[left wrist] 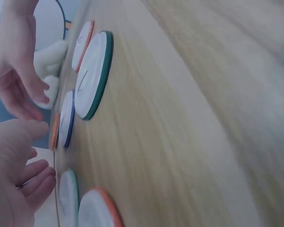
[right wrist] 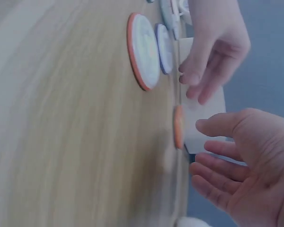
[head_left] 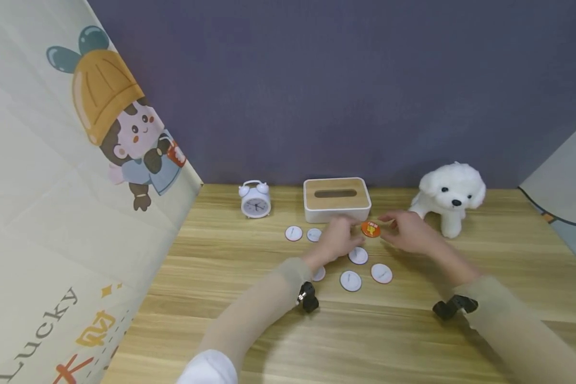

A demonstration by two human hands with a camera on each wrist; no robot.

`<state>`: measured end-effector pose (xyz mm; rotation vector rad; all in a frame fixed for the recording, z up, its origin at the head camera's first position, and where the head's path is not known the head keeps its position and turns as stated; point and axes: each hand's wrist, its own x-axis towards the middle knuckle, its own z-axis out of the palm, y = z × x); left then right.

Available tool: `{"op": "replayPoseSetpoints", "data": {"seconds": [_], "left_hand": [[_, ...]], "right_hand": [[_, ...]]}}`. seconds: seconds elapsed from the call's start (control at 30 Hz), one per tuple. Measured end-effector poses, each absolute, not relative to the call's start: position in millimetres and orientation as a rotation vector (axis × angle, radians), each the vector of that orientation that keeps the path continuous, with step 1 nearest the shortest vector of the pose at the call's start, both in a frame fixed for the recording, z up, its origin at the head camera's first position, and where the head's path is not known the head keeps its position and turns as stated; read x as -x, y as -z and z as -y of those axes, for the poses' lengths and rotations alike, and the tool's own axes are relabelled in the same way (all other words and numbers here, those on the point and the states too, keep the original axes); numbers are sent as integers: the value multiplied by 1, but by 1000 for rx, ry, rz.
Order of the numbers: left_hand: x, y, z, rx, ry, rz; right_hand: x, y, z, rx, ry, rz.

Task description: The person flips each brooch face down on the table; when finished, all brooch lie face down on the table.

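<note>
An orange pin badge with a yellow figure lies face up on the wooden table, just in front of the tissue box. On its left is my left hand, fingers loosely bent and holding nothing. My right hand is on the badge's other side, with a gap between thumb and fingers. In the right wrist view both hands appear apart from the orange badge. Several more round badges lie white back up, among them one close in front of the left hand and another nearer me.
Behind the badges stands a white tissue box with a wooden lid. A white alarm clock is to its left, a white plush dog to the right. Further badges lie left of my left hand; my forearm partly covers one.
</note>
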<state>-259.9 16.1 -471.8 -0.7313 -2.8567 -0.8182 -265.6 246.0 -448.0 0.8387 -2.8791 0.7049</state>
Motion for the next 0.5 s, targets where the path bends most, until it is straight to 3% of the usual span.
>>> {"op": "replayPoseSetpoints", "data": {"seconds": [0.5], "left_hand": [[270,480,-33,724,685,2849]], "right_hand": [[270,464,-225,-818,-820,2915]]}}
